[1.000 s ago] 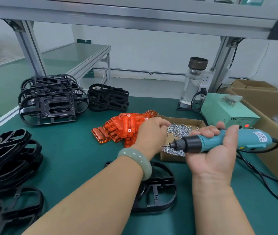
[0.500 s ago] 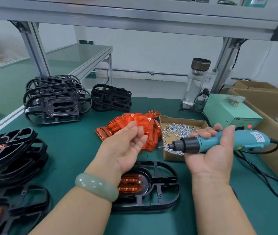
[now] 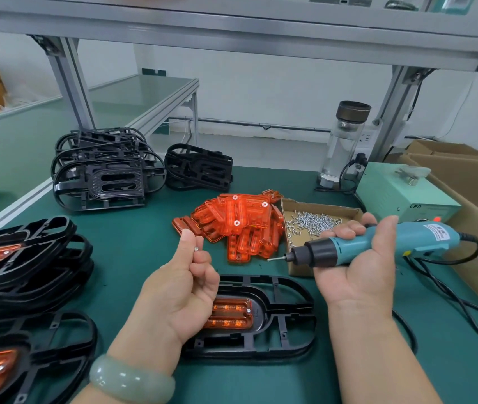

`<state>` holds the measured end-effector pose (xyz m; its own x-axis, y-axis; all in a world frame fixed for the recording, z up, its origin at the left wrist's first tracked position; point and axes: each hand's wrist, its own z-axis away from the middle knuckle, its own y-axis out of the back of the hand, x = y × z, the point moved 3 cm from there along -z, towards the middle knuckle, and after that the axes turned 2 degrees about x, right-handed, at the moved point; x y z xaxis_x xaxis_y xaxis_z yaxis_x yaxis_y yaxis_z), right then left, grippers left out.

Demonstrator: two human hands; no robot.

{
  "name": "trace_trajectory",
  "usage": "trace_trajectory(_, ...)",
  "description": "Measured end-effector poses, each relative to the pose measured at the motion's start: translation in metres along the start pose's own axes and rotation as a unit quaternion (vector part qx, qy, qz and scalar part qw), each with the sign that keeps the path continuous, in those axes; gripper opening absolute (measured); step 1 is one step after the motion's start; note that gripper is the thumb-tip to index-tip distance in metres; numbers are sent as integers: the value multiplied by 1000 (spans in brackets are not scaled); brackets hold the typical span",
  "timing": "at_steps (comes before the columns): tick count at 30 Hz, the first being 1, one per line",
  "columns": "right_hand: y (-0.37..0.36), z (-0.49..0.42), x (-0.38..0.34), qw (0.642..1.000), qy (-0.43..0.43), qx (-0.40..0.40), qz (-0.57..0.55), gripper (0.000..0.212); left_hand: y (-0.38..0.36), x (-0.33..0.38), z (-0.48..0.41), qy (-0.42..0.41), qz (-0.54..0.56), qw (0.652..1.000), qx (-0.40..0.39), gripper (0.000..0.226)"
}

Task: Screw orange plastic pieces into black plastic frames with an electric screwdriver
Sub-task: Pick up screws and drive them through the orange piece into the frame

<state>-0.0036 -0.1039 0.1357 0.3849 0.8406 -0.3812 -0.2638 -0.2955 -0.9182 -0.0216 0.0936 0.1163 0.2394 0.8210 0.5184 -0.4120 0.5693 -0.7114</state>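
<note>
A black plastic frame (image 3: 286, 325) lies on the green mat in front of me, with an orange piece (image 3: 229, 316) seated in its middle. My left hand (image 3: 184, 284) hovers above its left end, palm up, pinching a small silver screw (image 3: 196, 249) between thumb and forefinger. My right hand (image 3: 357, 263) grips a teal electric screwdriver (image 3: 377, 243), held level with its bit pointing left toward the screw, a short gap apart. A heap of loose orange pieces (image 3: 237, 225) lies behind the frame.
A shallow cardboard tray of screws (image 3: 313, 221) sits beside the orange heap. Black frames are stacked at the back left (image 3: 103, 176) and near left (image 3: 25, 258), some with orange pieces. A green power box (image 3: 401, 193), a glass bottle (image 3: 342, 141), cardboard boxes (image 3: 471, 199) and the screwdriver cord (image 3: 450, 298) are on the right.
My left hand came back from the screw tray, turned palm up and now pinches one screw. The frame with its orange piece came into view beneath it. The screwdriver hardly moved.
</note>
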Motion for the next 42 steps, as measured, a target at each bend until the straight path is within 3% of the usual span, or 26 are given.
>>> trace_trajectory(6, 0, 2, 2, 1000, -5, -2, 4, 23, 1, 5, 3, -11, -29, 999, -40, 12)
trace_trajectory(15, 0, 5, 5, 1000, -11, 3, 6, 23, 5, -8, 8, -70, -214, 971, -84, 15)
trace_trajectory(28, -2, 9, 8, 1000, -16, 5, -11, 22, 1, -15, 14, -112, -241, 955, -132, 16)
trace_trajectory(34, -2, 9, 11, 1000, -23, 5, -12, 23, 3, -21, 13, -80, -275, 950, -123, 21)
trace_trajectory(42, -2, 13, 15, 999, -32, -4, 5, 22, -2, -23, 17, -2, -227, 959, -169, 28)
